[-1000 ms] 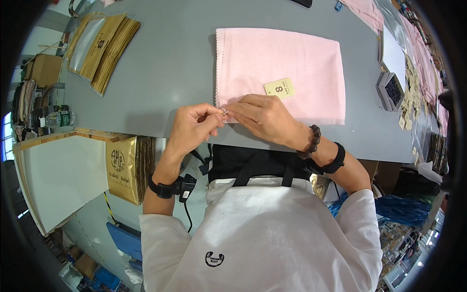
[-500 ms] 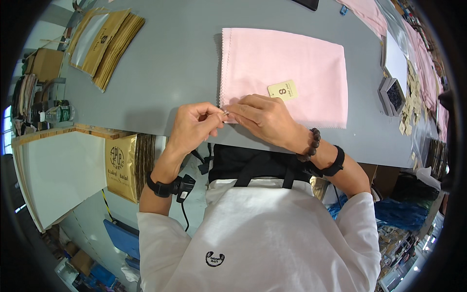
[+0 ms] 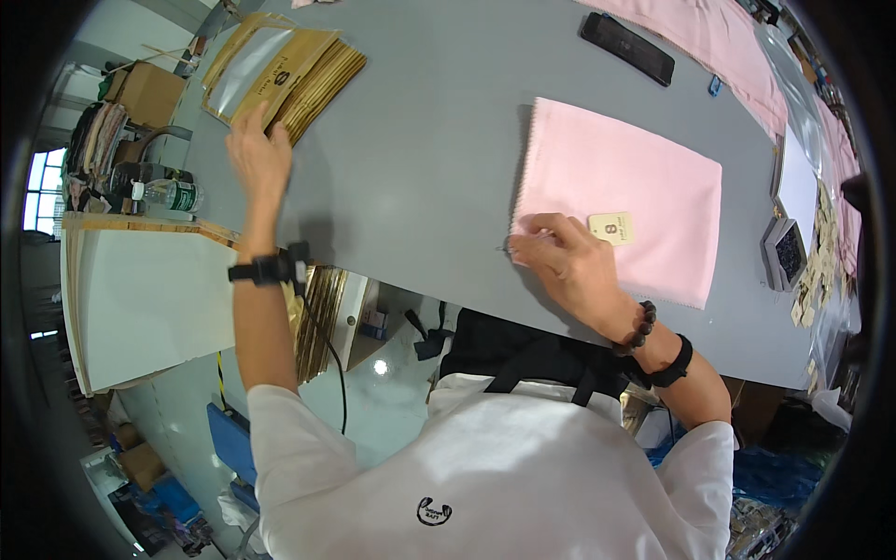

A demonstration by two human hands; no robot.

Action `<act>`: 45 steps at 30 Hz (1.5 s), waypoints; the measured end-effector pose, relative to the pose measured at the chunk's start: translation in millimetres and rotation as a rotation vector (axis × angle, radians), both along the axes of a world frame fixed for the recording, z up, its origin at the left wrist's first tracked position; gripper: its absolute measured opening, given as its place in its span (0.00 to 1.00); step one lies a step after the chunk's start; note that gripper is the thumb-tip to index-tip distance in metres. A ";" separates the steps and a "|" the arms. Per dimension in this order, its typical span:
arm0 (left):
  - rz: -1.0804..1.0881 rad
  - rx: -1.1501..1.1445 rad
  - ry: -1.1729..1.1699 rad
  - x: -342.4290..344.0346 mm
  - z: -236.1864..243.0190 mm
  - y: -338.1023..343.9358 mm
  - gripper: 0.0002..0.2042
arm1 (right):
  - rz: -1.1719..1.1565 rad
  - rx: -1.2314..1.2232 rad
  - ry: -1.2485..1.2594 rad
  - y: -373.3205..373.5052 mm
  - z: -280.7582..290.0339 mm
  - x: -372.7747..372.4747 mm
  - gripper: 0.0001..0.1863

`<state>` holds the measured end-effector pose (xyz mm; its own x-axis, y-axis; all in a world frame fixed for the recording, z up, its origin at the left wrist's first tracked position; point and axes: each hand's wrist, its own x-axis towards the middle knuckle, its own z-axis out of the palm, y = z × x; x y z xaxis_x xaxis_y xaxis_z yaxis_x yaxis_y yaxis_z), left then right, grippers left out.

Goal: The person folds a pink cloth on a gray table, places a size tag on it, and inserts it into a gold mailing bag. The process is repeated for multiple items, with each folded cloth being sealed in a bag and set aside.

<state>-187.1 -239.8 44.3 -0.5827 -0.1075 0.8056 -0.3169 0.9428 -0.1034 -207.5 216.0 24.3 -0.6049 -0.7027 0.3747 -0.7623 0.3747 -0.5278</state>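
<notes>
A folded pink cloth point(image 3: 625, 177) with a scalloped edge lies on the grey table. A small cream tag point(image 3: 610, 229) rests on it. My right hand point(image 3: 576, 271) is at the cloth's near left corner, fingers curled and closed on it. A tiny dark pin-like thing point(image 3: 502, 249) sticks out beyond that corner; its kind is too small to make out. My left hand point(image 3: 259, 161) reaches far left, fingers apart, touching the near edge of a stack of gold packaging bags point(image 3: 322, 89) with clear windows. It holds nothing that I can see.
A black phone point(image 3: 627, 49) lies at the back right. More pink cloth point(image 3: 719, 51) runs along the right edge, near a grey box of small dark pieces point(image 3: 791, 250) and loose tags point(image 3: 810, 294). A plastic bottle point(image 3: 170, 194) lies at the left.
My left hand has left the cloth's corner and moved left to the gold bags, its fingers parting. The right hand stays at the corner. The whole view has shifted.
</notes>
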 end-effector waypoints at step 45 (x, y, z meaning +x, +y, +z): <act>-0.370 0.792 -0.691 -46.3 -2.2 230.5 0.12 | -0.385 0.466 -0.335 62.4 25.8 -222.8 0.18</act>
